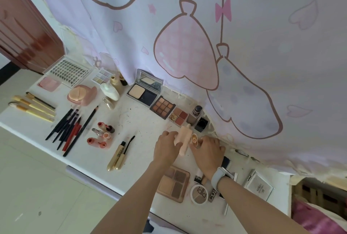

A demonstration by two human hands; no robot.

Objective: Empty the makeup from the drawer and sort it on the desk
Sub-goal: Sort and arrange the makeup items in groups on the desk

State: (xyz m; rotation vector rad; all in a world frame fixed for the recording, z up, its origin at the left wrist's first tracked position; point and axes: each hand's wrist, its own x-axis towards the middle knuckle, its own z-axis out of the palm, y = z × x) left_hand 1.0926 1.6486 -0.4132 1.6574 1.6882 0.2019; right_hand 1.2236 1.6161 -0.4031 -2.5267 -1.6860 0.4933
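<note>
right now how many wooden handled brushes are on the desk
4, side by side at the desk's far left edge: brushes. None looks hidden.

Both forearms are bare (no sleeves showing), and a pale grey wristband (218,177) circles the right wrist.

The white worktop (142,119) carries brushes (32,106) and dark pencils (69,126) at its left end. Small lip bottles (101,136) and a gold mascara (117,155) lie nearer the middle. Open palettes (163,107) line the back edge beside a powder compact (143,92).
</note>
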